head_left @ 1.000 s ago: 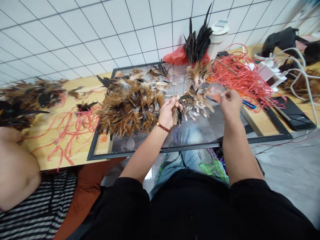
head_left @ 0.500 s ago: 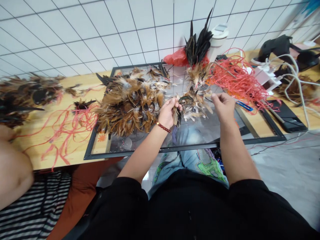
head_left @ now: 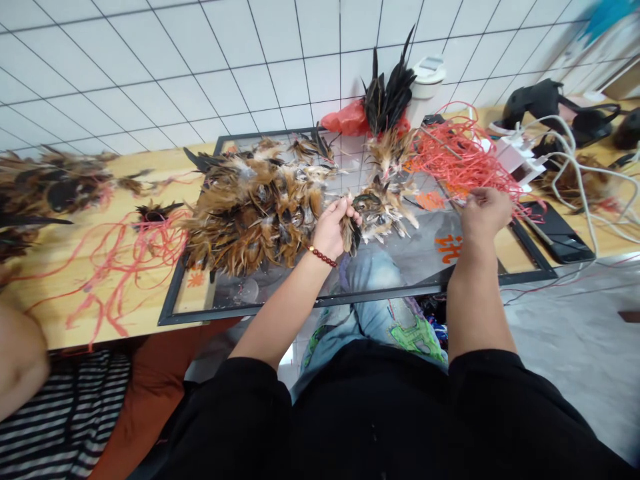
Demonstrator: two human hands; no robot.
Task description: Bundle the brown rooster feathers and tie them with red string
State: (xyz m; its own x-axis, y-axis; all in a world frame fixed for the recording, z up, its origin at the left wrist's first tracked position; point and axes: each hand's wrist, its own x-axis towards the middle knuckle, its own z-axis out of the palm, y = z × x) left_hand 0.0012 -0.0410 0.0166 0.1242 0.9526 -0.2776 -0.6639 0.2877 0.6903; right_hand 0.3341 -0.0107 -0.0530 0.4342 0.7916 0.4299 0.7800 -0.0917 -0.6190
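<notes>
Feather bunch (head_left: 353, 230) clenched in left hand (head_left: 333, 227), right hand (head_left: 484, 212) pinching red strings (head_left: 463, 160), feather heap (head_left: 250, 207) beside

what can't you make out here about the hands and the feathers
Head view, all three:
- Right hand: whether it grips a red string; its fingers curl away behind the hand.
- Left hand: stems of its feather bunch, hidden in the fist.
- Feather pile: cut by the left edge.

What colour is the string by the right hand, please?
Red string, seen in the head view.
</notes>
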